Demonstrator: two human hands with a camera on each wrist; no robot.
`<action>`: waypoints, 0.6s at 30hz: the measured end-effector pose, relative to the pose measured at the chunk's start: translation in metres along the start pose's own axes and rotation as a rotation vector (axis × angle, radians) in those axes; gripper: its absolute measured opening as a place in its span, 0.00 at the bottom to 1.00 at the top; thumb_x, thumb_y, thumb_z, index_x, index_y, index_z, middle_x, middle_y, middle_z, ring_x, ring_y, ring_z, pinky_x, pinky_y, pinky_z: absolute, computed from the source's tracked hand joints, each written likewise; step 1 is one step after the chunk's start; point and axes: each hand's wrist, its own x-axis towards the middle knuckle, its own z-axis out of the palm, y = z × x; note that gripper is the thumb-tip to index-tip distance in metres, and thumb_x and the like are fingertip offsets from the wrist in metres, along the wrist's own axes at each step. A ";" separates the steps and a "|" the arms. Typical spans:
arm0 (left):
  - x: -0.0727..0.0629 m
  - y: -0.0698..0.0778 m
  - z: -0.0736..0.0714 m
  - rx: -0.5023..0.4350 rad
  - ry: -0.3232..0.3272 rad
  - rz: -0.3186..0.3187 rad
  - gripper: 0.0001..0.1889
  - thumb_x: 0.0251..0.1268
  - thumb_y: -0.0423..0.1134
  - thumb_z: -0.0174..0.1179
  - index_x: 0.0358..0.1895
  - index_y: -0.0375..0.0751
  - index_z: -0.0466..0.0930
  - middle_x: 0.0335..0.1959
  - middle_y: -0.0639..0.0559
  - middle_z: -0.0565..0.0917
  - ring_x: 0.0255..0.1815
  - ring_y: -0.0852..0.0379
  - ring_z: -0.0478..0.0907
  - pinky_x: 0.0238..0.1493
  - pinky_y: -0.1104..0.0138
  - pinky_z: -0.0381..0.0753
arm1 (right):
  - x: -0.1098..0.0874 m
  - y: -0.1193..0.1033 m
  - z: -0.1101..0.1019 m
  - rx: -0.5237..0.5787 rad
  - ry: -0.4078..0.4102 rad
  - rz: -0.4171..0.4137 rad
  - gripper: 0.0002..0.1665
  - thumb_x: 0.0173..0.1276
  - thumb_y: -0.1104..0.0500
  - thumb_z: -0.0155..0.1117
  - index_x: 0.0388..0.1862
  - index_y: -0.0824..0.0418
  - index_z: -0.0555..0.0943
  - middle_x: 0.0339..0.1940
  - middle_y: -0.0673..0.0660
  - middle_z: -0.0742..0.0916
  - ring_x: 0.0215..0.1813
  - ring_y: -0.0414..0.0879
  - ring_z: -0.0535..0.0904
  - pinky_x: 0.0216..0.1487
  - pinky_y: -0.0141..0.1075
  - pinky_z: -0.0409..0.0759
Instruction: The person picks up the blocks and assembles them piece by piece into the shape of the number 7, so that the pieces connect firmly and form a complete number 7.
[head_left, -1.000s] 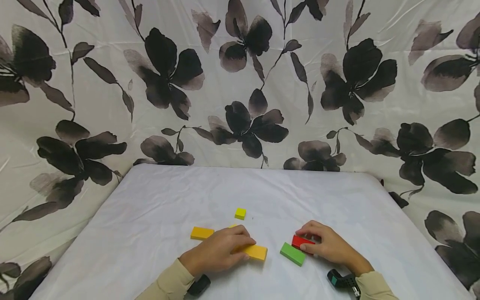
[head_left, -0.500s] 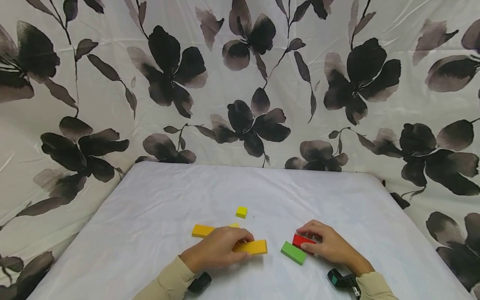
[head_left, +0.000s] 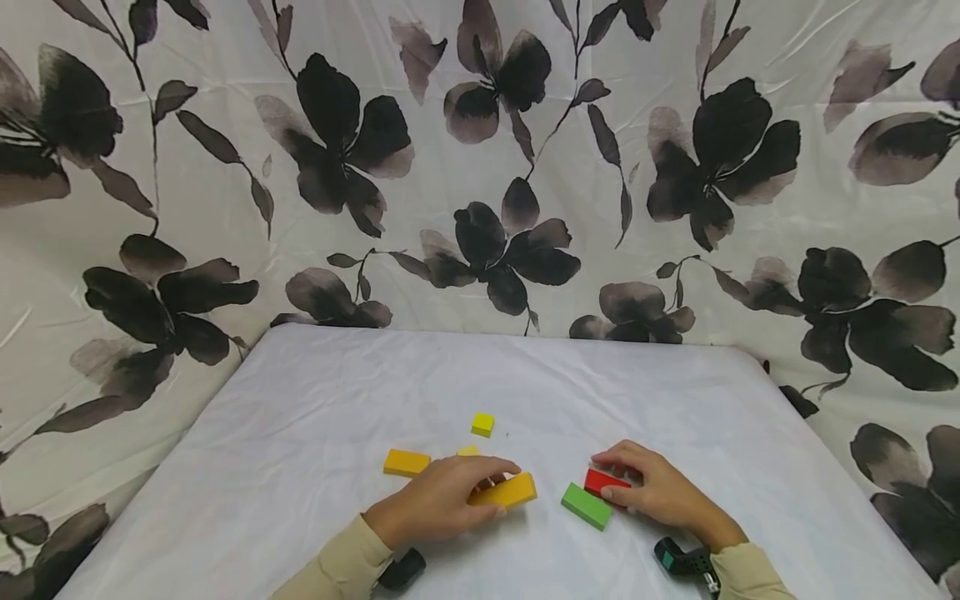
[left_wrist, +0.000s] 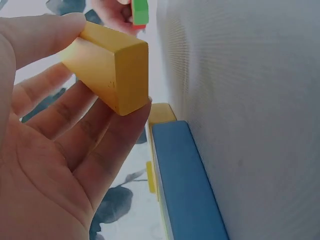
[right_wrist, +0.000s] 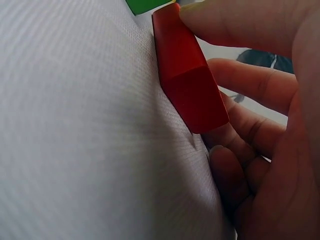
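My left hand [head_left: 438, 504] holds an orange-yellow wooden block [head_left: 513, 490] between thumb and fingers. In the left wrist view, the same block [left_wrist: 132, 77] stands off the white cloth, its near end facing the camera. To the right, my right hand [head_left: 663, 493] pinches a red block [head_left: 600, 481]. The right wrist view has this red block [right_wrist: 185, 65] right at the cloth, thumb on one side and fingers on the other. A green block [head_left: 587, 507] lies slantwise beside the red one. A blue block [left_wrist: 187, 180] lies below the left hand, hidden from the head view.
Another orange-yellow block [head_left: 407, 462] lies left of the left hand. Behind that hand peeks a yellow piece [head_left: 468, 451], with a small yellow cube [head_left: 483, 425] farther back. White cloth covers the table [head_left: 360, 375]; a floral curtain [head_left: 480, 167] hangs behind it.
The left hand has lifted the orange-yellow block slightly and turned it, so its right end now points higher. The right hand and the red block have stayed in place.
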 end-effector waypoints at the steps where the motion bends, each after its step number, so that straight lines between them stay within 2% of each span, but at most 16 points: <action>1: 0.000 0.000 0.000 -0.009 -0.003 -0.002 0.24 0.67 0.43 0.67 0.65 0.56 0.75 0.51 0.67 0.81 0.47 0.70 0.77 0.48 0.71 0.78 | 0.000 0.000 0.000 -0.005 0.001 0.000 0.23 0.68 0.48 0.70 0.60 0.52 0.82 0.50 0.45 0.82 0.46 0.42 0.75 0.46 0.34 0.74; 9: 0.000 0.001 0.000 -0.092 -0.030 -0.013 0.29 0.68 0.43 0.66 0.72 0.57 0.70 0.52 0.66 0.80 0.46 0.69 0.76 0.49 0.70 0.78 | -0.002 0.001 0.000 -0.009 0.011 0.007 0.23 0.68 0.48 0.70 0.60 0.50 0.81 0.50 0.44 0.81 0.47 0.42 0.74 0.47 0.34 0.74; 14: 0.000 0.001 0.001 -0.118 -0.028 -0.007 0.32 0.68 0.42 0.66 0.74 0.56 0.67 0.52 0.65 0.79 0.43 0.68 0.76 0.46 0.71 0.78 | -0.002 0.001 0.000 -0.013 0.012 0.011 0.23 0.68 0.48 0.70 0.60 0.50 0.82 0.50 0.44 0.81 0.47 0.42 0.74 0.47 0.34 0.74; 18: 0.000 0.001 0.004 -0.182 -0.043 -0.027 0.34 0.68 0.41 0.66 0.76 0.57 0.65 0.52 0.65 0.79 0.41 0.67 0.77 0.43 0.72 0.79 | -0.001 0.002 0.001 -0.011 0.009 0.005 0.23 0.68 0.48 0.70 0.60 0.50 0.82 0.50 0.44 0.81 0.47 0.42 0.75 0.48 0.35 0.74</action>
